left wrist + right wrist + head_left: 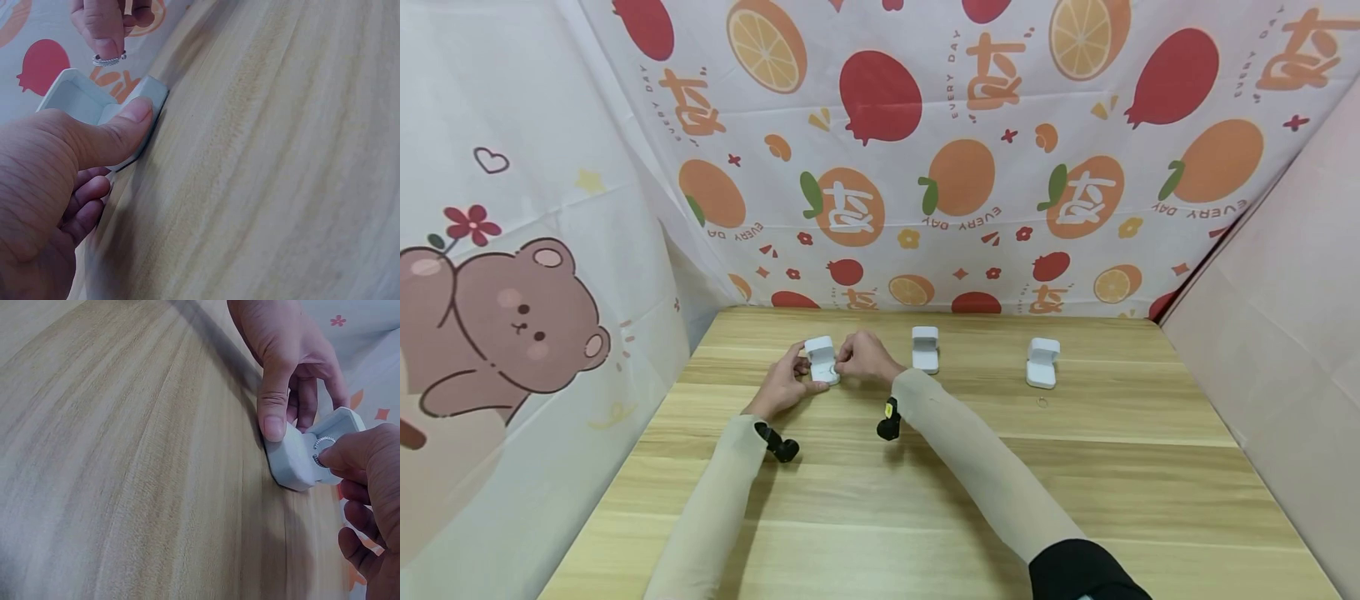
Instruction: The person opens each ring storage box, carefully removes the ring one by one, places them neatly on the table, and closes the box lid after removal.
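Observation:
Toward the table's far left stands a small white ring box (pixel 820 348) with its lid raised. My left hand (pixel 784 387) grips this box, its thumb (pixel 128 122) on the front of the base and its other fingers around the side and back. A silver ring (pixel 107 61) with a beaded or twisted band is pinched between the thumb and finger of my right hand (pixel 867 357). The right wrist view has the ring at the box's opening, in front of the raised lid; whether it touches the cushion I cannot tell.
Two more white ring boxes with raised lids stand to the right, a middle box (pixel 925 357) and a right box (pixel 1041 373). A thin ring (pixel 1042 402) lies on the wooden table (pixel 880 517) before the right box. Behind hangs a fruit-print cloth (pixel 910 242).

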Tool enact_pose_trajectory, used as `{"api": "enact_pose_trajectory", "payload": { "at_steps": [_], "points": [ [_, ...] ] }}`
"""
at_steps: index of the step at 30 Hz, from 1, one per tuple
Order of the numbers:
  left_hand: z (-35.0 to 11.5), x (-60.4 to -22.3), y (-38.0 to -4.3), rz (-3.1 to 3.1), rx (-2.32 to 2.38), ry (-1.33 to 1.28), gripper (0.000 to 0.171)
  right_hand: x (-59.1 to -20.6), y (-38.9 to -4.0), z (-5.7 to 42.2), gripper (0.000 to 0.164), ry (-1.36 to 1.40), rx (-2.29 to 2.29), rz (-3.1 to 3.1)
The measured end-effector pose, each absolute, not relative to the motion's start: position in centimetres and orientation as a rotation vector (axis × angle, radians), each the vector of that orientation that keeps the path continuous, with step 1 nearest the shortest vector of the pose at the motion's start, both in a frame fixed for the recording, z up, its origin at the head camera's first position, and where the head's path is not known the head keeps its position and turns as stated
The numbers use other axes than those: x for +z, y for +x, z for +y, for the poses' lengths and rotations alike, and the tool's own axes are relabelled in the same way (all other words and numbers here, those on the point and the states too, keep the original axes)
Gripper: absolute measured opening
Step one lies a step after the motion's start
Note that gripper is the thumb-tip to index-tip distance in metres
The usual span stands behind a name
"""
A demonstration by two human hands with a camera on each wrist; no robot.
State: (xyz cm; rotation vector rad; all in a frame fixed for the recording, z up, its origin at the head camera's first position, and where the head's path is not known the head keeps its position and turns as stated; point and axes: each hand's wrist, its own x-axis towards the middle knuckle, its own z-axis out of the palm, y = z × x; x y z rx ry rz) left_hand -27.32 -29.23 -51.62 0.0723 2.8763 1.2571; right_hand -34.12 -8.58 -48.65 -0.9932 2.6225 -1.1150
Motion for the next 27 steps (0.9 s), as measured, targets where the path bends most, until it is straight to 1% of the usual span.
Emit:
{"api": "enact_pose_trajectory", "payload": {
  "at_steps": [18,27],
  "points": [
    [-29.20,-51.52,-27.22,2.871,1.252,0.065,0.092,-48.86,-33.98,-8.72,0.010,-1.075,-1.094,2.621],
    [-28.97,-51.32,-27.14,2.873,1.251,0.065,0.092,-49.08,-33.87,-8.83,0.009,-1.067,-1.085,2.616]
  ]
}}
